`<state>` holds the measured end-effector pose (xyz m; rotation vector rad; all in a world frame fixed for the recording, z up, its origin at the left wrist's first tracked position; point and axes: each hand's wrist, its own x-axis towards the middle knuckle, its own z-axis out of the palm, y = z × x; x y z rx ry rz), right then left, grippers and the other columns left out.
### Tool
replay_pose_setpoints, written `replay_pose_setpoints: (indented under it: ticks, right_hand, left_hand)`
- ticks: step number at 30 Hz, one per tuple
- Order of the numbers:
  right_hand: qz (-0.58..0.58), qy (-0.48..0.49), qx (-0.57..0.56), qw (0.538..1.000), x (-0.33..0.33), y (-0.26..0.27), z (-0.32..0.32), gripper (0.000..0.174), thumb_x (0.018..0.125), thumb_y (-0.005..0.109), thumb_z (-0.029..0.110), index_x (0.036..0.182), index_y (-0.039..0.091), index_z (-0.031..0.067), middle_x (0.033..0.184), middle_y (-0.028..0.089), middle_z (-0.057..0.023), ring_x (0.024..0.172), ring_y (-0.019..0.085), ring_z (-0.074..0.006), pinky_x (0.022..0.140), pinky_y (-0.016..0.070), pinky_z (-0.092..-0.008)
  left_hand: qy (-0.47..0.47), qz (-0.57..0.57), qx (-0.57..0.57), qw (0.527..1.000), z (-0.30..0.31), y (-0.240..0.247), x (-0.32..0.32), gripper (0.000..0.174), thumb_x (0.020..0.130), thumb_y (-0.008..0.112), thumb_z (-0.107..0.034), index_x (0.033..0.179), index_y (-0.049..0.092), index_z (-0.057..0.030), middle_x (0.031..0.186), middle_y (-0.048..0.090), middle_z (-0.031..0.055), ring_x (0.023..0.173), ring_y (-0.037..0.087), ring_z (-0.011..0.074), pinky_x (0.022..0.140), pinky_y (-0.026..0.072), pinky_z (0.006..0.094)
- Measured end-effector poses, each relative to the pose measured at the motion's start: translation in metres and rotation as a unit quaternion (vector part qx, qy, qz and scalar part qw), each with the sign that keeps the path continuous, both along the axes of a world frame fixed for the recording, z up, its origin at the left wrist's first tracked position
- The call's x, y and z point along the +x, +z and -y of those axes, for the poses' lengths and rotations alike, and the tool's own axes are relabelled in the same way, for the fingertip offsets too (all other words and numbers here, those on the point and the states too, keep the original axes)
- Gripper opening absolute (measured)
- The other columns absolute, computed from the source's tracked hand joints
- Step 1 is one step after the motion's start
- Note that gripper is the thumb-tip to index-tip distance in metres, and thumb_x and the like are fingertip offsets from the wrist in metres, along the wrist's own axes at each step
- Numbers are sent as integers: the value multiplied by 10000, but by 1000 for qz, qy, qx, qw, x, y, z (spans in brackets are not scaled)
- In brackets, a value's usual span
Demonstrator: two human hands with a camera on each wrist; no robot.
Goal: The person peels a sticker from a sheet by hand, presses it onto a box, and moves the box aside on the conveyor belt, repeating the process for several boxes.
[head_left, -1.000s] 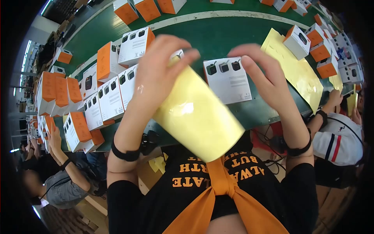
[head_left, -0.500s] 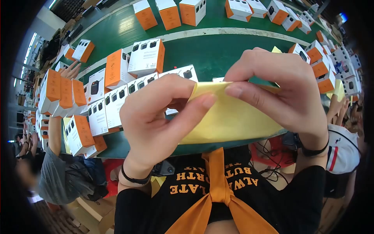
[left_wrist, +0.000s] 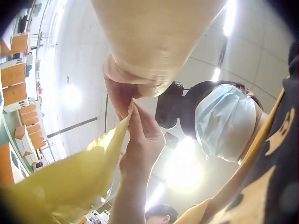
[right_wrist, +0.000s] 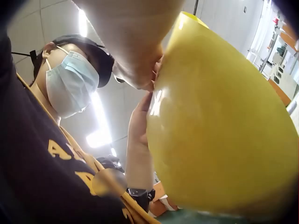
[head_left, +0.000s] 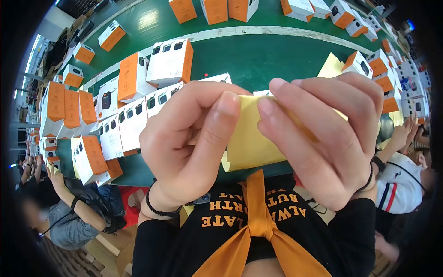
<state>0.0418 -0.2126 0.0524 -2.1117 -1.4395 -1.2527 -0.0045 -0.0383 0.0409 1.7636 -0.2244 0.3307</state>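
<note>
Held up in front of the chest is a glossy yellow sheet [head_left: 254,147], bent so that its far part curves away in the right wrist view. My left hand [head_left: 184,143] pinches its upper edge between thumb and curled index finger. Close beside it, my right hand [head_left: 325,134] holds the same edge, thumb and fingertips at the sheet; in the left wrist view these fingers [left_wrist: 135,121] meet on the edge. A white box [head_left: 263,93] shows only as a sliver behind the hands.
White-and-orange speaker boxes [head_left: 168,64] stand stacked on the green table [head_left: 249,60] at left. More boxes [head_left: 214,11] line the far side beyond a pale strip. Another yellow sheet [head_left: 331,67] lies at right near boxes [head_left: 357,64]. People sit on both sides.
The yellow sheet, earlier hanging from the left hand, came up between both hands. The right hand left the white box and took the sheet's edge; since then its fingers have moved closer to the left.
</note>
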Motion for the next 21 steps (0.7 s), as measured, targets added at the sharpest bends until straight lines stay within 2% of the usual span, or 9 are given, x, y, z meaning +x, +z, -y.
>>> replay_pose_setpoints:
  ticks: [7,10,11,13,15,17,18,19,21]
  right_hand:
    - [-47,44,6,998,9,-9,8,377,677,736,79,1034,629,22,1016,641,-128,808,606,-274,680,476,-372]
    - [-200,18,41,979,5,-6,8,395,637,757,17,1016,643,15,1013,620,-111,856,581,-266,687,475,-337]
    - [-201,17,41,979,6,-7,11,395,637,757,17,1016,643,15,1013,620,-111,856,581,-266,687,475,-337]
    - [-107,26,37,993,9,-15,13,383,626,750,-20,994,647,4,994,620,-106,815,579,-257,674,470,-306]
    - [-75,41,67,994,9,-17,9,359,664,731,-55,1007,638,-5,948,625,-109,793,582,-230,672,468,-283]
    - [-304,0,34,952,5,-2,12,360,717,702,-80,1058,602,-22,879,618,-92,756,578,-166,669,458,-252]
    - [-414,-14,72,907,4,-1,10,350,773,658,-90,1105,559,-45,837,601,-73,750,567,-105,663,437,-208]
    - [-505,76,119,852,14,-4,16,398,798,616,-105,1178,507,-67,812,578,-52,750,563,-82,661,416,-177]
    - [-521,84,111,842,25,-2,22,477,795,626,-81,1244,466,-64,803,573,-48,764,565,-87,672,418,-179]
  left_hand:
    - [6,17,-32,999,4,-5,5,221,948,533,-141,893,609,59,818,613,42,715,517,72,659,383,196]
    - [1,51,-5,999,8,-7,6,204,946,536,-124,904,611,61,822,615,41,726,524,71,666,388,193]
    - [-2,79,18,997,9,-8,7,196,945,536,-116,908,612,61,828,617,41,730,526,69,669,390,191]
    - [-5,78,19,997,8,-10,9,180,940,545,-106,903,614,56,838,625,41,734,534,69,671,392,188]
    - [-4,24,-40,999,8,-13,10,175,934,558,-111,901,618,50,813,625,31,694,526,58,633,389,175]
    - [-17,-15,-81,996,7,-12,14,147,920,571,-87,947,606,53,822,640,44,701,552,61,630,410,174]
    - [-32,-49,-122,991,6,-12,15,148,906,585,-63,993,595,56,831,655,56,708,578,63,627,432,172]
    - [-33,-51,-122,991,6,-13,15,148,906,585,-63,993,595,56,831,655,56,708,578,63,627,432,172]
    - [-108,-126,-102,981,7,-14,18,231,882,600,-12,1093,545,64,874,683,95,760,638,89,652,484,184]
